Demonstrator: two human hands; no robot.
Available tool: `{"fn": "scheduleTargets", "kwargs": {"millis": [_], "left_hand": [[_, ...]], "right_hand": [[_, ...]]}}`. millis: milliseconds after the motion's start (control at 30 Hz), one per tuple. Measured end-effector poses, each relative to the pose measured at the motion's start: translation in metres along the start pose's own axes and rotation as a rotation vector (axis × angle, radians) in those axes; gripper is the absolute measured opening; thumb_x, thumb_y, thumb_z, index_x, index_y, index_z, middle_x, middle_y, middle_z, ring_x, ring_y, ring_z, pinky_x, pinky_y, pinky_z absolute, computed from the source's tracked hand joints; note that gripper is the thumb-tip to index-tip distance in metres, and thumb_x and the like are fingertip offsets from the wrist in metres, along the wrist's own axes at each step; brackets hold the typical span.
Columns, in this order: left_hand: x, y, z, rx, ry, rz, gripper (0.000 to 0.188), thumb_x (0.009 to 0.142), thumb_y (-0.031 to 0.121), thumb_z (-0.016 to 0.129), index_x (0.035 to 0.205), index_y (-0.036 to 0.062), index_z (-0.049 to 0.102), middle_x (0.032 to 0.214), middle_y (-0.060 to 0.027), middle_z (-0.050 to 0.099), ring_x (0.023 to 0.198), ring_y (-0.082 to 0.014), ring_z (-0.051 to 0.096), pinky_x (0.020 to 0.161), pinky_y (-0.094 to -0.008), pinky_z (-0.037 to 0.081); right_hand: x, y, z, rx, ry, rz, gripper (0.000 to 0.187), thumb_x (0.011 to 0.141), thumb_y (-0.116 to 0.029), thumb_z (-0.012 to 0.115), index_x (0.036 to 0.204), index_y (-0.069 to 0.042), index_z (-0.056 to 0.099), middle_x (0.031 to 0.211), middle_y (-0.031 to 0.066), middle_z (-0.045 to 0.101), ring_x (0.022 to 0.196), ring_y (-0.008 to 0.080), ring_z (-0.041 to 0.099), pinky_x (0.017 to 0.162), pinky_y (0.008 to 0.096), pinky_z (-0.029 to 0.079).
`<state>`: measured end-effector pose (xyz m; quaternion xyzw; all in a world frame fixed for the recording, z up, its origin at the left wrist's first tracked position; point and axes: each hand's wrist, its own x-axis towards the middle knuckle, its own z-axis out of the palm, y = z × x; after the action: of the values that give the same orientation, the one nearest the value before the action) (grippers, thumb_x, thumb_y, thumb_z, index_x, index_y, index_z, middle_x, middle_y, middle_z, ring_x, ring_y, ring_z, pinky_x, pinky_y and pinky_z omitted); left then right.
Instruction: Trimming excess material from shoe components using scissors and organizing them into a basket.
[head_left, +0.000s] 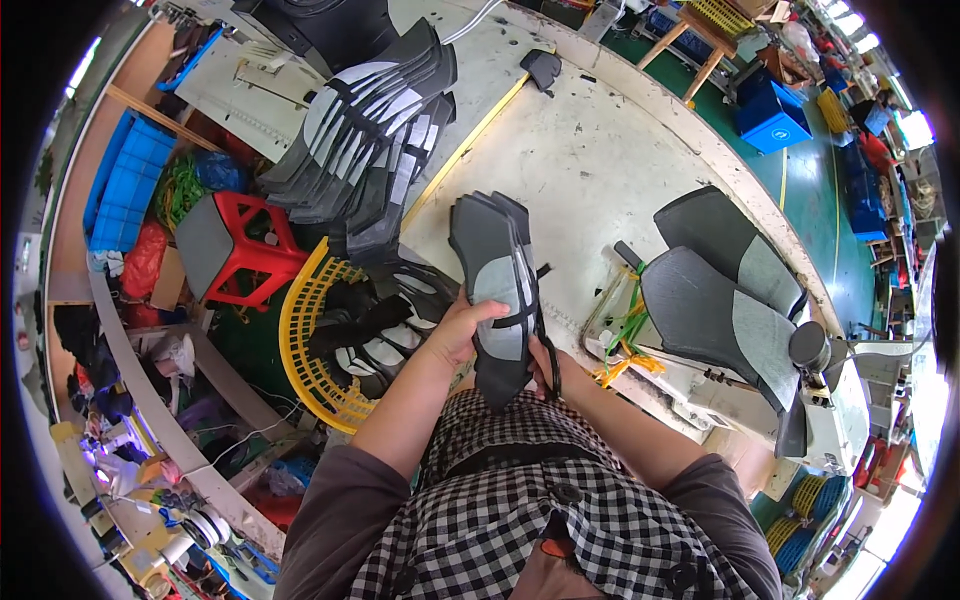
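In front of my body I hold a bundle of black and grey panels (pixel 497 283), long curved pieces stacked together with a narrow black band around them. My left hand (pixel 466 328) is closed on its left edge, the thumb lying across the light grey part. On the lower right edge, my right hand (pixel 543 366) grips the same bundle beside a dangling black strip; its fingers are partly hidden. Left of the bundle, a yellow plastic basket (pixel 300 345) contains similar black and grey pieces.
A tall pile of like panels (pixel 350 140) lies on the far left of the white table (pixel 570 150). Larger dark panels (pixel 715 300) rest at the right by a sewing machine (pixel 815 350). A red stool (pixel 255 250) stands left, with blue crates (pixel 125 185) beyond.
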<state>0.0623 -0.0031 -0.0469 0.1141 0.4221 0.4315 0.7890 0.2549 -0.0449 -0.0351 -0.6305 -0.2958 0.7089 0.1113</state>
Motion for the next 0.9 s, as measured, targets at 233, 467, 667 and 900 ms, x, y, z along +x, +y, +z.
{"fn": "scheduleTargets", "kwargs": {"millis": [233, 467, 667, 900], "left_hand": [[-0.043, 0.006, -0.009, 0.135, 0.023, 0.001, 0.081, 0.065, 0.006, 0.071, 0.135, 0.0033, 0.031, 0.125, -0.0121, 0.050, 0.115, -0.0259, 0.049, 0.097, -0.0396, 0.039], [-0.124, 0.043, -0.057, 0.352, 0.053, 0.164, 0.079, 0.062, 0.002, 0.068, 0.134, 0.0006, 0.036, 0.123, -0.0113, 0.053, 0.112, -0.0225, 0.052, 0.096, -0.0339, 0.040], [-0.121, 0.034, -0.049, 0.651, -0.059, 0.087, 0.093, 0.060, 0.009, 0.077, 0.138, 0.0025, 0.028, 0.127, -0.0100, 0.048, 0.116, -0.0202, 0.046, 0.098, -0.0328, 0.038], [-0.082, -0.012, 0.001, 0.734, -0.368, -0.155, 0.092, 0.063, 0.017, 0.079, 0.139, 0.0019, 0.029, 0.125, -0.0106, 0.049, 0.111, -0.0199, 0.049, 0.095, -0.0334, 0.040]], "right_hand": [[-0.033, 0.009, -0.022, -0.399, -0.146, 0.130, 0.063, 0.084, -0.064, 0.047, 0.080, -0.001, 0.056, 0.048, 0.0012, 0.046, 0.040, 0.0128, 0.045, 0.040, 0.0261, 0.036], [-0.054, 0.032, -0.052, -0.955, -0.135, -0.104, 0.068, 0.081, -0.064, 0.047, 0.092, 0.001, 0.060, 0.095, 0.0208, 0.064, 0.091, 0.0341, 0.061, 0.079, 0.0414, 0.047], [-0.082, 0.064, -0.092, -1.009, 0.021, -0.271, 0.044, 0.077, -0.048, 0.061, 0.096, -0.008, 0.061, 0.088, 0.0185, 0.064, 0.084, 0.0356, 0.061, 0.075, 0.0428, 0.047], [-0.184, 0.219, -0.221, -0.918, 0.531, -0.460, 0.039, 0.060, -0.023, 0.078, 0.086, -0.004, 0.055, 0.075, 0.0135, 0.058, 0.073, 0.0323, 0.057, 0.066, 0.0411, 0.046]]}}
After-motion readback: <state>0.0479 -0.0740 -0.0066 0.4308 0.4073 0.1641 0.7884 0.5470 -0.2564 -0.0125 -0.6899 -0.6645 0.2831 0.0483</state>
